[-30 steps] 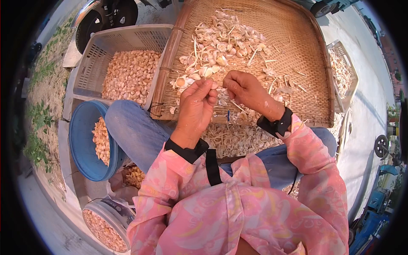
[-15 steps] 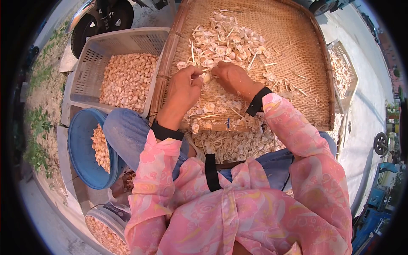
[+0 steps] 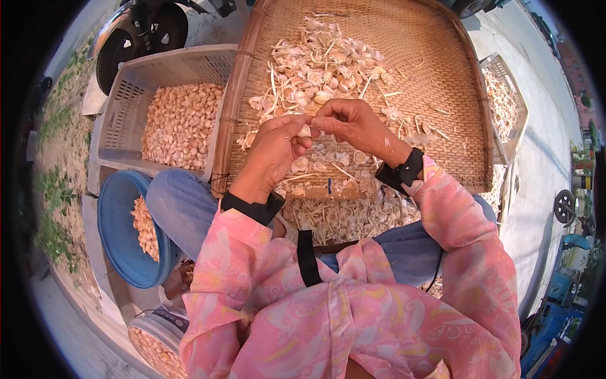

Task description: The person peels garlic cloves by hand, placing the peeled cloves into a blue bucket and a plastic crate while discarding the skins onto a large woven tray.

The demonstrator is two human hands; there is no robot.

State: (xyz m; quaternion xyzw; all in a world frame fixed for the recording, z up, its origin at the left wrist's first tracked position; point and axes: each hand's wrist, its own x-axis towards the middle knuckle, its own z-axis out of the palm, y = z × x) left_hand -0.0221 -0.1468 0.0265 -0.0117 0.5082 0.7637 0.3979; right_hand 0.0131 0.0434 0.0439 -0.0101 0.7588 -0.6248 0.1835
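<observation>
A round woven bamboo tray [image 3: 442, 76] bears a loose heap of garlic cloves, skins and stalks [image 3: 315, 69].

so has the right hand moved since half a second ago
Yes. The right hand has drawn back from the heap of pale garlic scraps toward the near rim of the round woven bamboo tray, pinching a pale piece with the left hand.

Bare weave across the right and far side of the bamboo tray [image 3: 442, 69] lies open. A heap of cloves and stalks [image 3: 315, 66] crowds its middle, just beyond the left hand [image 3: 273, 151] and right hand [image 3: 353, 123], both pinching one clove [image 3: 307, 131]. The tray's raised rim [image 3: 228, 120] bars the way to the grey crate [image 3: 126, 95] on the left
</observation>
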